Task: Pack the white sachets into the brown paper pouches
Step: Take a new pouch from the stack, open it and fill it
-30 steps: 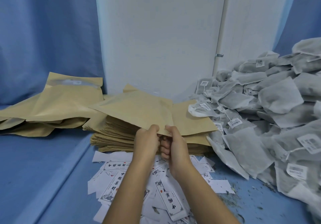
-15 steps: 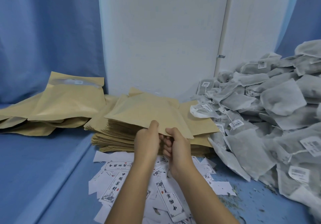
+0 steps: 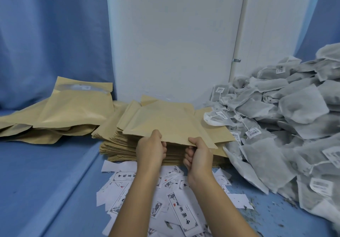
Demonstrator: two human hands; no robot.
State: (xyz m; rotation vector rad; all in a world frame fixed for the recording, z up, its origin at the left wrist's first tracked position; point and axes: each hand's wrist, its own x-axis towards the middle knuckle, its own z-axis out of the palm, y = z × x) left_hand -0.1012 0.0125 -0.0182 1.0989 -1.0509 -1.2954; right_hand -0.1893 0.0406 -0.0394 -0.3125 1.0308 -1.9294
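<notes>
A flat brown paper pouch [image 3: 165,124] is lifted just above a stack of empty brown pouches [image 3: 117,145] at the centre. My left hand [image 3: 151,149] pinches its near edge with the thumb on top. My right hand [image 3: 197,154] pinches the same edge a little further right. A large heap of white sachets [image 3: 287,122] with small barcode tags fills the right side, touching the stack. Bulging brown pouches [image 3: 73,111] lie in a pile at the left.
Loose white printed labels [image 3: 174,200] are strewn on the blue table [image 3: 46,190] under my forearms. A white wall panel [image 3: 174,43] and blue curtains [image 3: 51,34] close off the back. Small crumbs lie at the lower right.
My hands have moved apart along the pouch's near edge, the right one sliding right. The pouch has swung round to the right and lies flatter over the stack.
</notes>
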